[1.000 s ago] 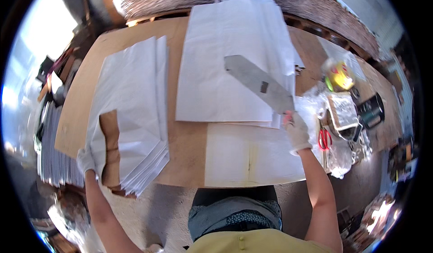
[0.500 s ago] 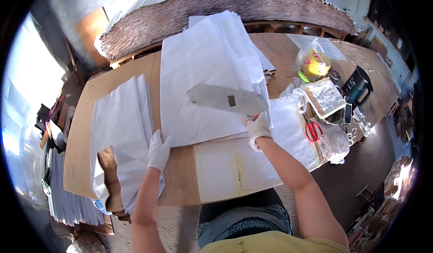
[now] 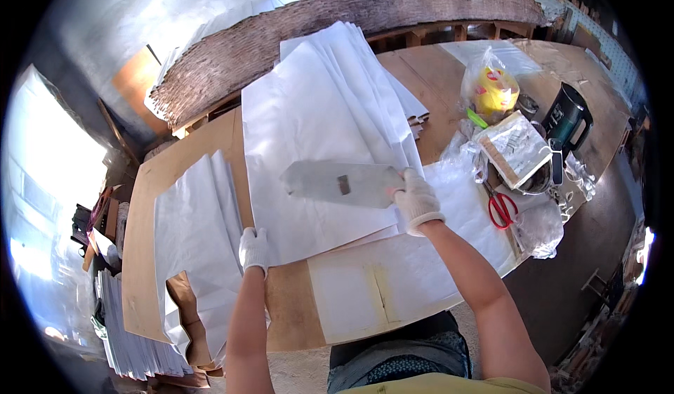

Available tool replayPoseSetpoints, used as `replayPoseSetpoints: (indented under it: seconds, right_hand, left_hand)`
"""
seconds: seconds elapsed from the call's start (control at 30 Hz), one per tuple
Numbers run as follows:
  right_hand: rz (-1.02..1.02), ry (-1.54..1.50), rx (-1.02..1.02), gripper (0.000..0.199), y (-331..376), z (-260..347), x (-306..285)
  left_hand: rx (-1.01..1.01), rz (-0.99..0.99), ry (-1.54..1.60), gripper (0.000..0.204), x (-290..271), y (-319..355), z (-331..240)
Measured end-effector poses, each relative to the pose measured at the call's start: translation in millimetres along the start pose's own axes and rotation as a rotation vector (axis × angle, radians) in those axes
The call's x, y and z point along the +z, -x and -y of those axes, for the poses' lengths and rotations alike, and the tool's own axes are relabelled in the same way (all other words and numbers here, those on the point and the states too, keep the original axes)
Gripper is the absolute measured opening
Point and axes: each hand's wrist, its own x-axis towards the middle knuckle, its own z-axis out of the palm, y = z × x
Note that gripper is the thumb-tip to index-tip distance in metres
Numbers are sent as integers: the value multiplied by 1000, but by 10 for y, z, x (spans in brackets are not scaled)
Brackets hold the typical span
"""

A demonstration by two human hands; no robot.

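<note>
White paper sheets (image 3: 316,148) lie stacked mid-worktop (image 3: 210,148), the gloved left hand (image 3: 254,248) flat on their near corner to pin them, the right hand (image 3: 414,199) gripping a flat metal blade (image 3: 340,182) laid across them.

free: bare table (image 3: 414,78) beyond white sheet stack (image 3: 316,127) | blocked: right of stack, red scissors (image 3: 501,209), plastic bags (image 3: 516,148), black jug (image 3: 569,119)

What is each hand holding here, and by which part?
The right hand grips a flat grey blade by its right end, laid over the white sheets. The left hand holds nothing; it presses on the sheets' lower left corner.
</note>
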Motion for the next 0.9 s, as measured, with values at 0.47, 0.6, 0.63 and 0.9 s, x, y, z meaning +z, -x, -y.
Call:
replayPoseSetpoints:
  seconds: [0.47, 0.6, 0.63, 0.9]
  right_hand:
    - [62, -61, 96, 57, -556, 457, 37]
    - [-83, 166, -68, 50, -741, 258, 136]
    - [-69, 164, -68, 48, -692, 303, 169]
    - [83, 140, 65, 50, -239, 401, 320]
  left_hand:
    - [179, -182, 106, 25, 274, -77, -233]
    - [193, -64, 157, 25, 504, -311, -158]
    - [195, -49, 153, 25, 470, -329, -93]
    - [10, 188, 362, 15, 101, -548, -61]
